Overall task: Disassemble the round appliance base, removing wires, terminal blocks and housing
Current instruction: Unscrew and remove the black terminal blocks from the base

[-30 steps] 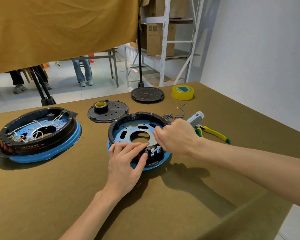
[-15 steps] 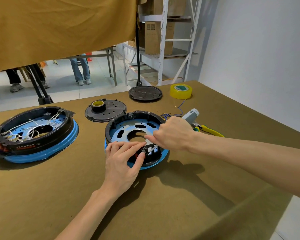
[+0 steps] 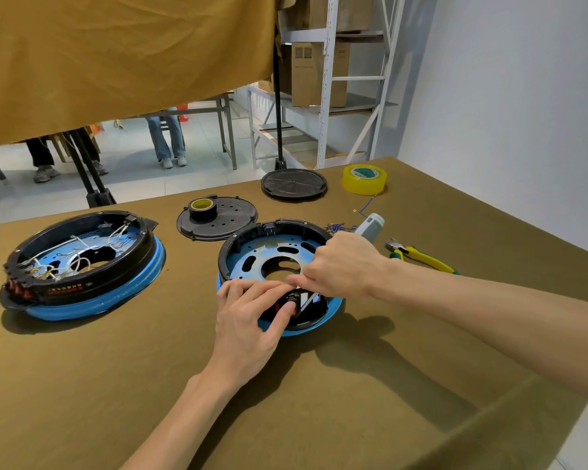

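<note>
Open passage: near half of the olive cloth-covered table (image 3: pixel 319 418), and the lane between the two round bases. Obstacles, left: wired black-and-blue round base (image 3: pixel 82 266). Far: black perforated disc (image 3: pixel 218 218), ribbed black disc (image 3: pixel 294 184), yellow tape roll (image 3: pixel 364 179). Right: yellow-handled pliers (image 3: pixel 421 256), loose blue wires (image 3: pixel 336 228).

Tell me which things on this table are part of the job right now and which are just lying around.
In use:
- right hand gripping the screwdriver
- left hand steadying the near round base

Lying about:
- second base, wires inside
- pliers
- yellow tape roll
- two black covers
- loose blue wires
</note>
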Demonstrator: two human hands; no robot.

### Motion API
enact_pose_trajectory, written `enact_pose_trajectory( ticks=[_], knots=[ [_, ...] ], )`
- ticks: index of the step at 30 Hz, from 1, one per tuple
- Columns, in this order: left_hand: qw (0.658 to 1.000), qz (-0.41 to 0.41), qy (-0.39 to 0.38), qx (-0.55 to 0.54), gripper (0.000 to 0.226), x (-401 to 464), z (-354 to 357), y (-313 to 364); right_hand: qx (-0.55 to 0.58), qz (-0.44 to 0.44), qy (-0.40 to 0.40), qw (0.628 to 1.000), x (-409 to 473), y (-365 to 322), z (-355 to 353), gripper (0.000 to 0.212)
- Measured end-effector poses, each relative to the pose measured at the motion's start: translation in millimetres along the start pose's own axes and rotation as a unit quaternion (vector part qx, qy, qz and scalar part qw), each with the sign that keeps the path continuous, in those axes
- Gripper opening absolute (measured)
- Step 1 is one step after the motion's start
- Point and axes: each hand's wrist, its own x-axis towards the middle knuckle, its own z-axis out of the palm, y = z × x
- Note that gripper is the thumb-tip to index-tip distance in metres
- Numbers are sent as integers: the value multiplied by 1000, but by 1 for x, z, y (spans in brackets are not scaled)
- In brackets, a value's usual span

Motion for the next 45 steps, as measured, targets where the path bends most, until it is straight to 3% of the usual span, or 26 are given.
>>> enact_pose_trajectory(
  ticks=[8, 13, 16, 20, 26, 30, 34, 37, 40, 45],
  knots=[
    [1000, -5, -1, -10, 42, 1, -1, 1, 20, 7, 49, 999, -1, 0, 10, 68],
    [1000, -5, -3, -9, 42, 1, -2, 3, 58, 16, 89, 994, -6, -4, 9, 53],
    [1000, 2, -4, -3, 40, 2, -4, 5, 81, 79, 131, 985, -28, -7, 8, 35],
    [1000, 4, -3, -1, 41, 2, -5, 7, 203, 216, 181, 938, -80, -18, 23, 18],
    [1000, 2, -4, -4, 41, 2, -8, 10, 236, 258, 43, 936, -106, -30, 50, 19],
    [1000, 0, -7, -5, 38, 1, -7, 7, 262, 271, 56, 924, -97, -30, 46, 21],
    [1000, 3, -11, -2, 36, 0, -4, 1, 314, 258, 138, 903, -79, -49, 21, 9],
    [1000, 5, -12, -4, 38, -2, -3, -2, 350, 242, 122, 896, -60, -64, 6, 32],
    [1000, 7, -17, -15, 40, -3, -4, -4, 302, 250, 99, 915, -46, -77, 4, 49],
    [1000, 4, -21, -20, 40, -4, -5, -4, 318, 260, 130, 902, -39, -88, 10, 36]
  ],
)
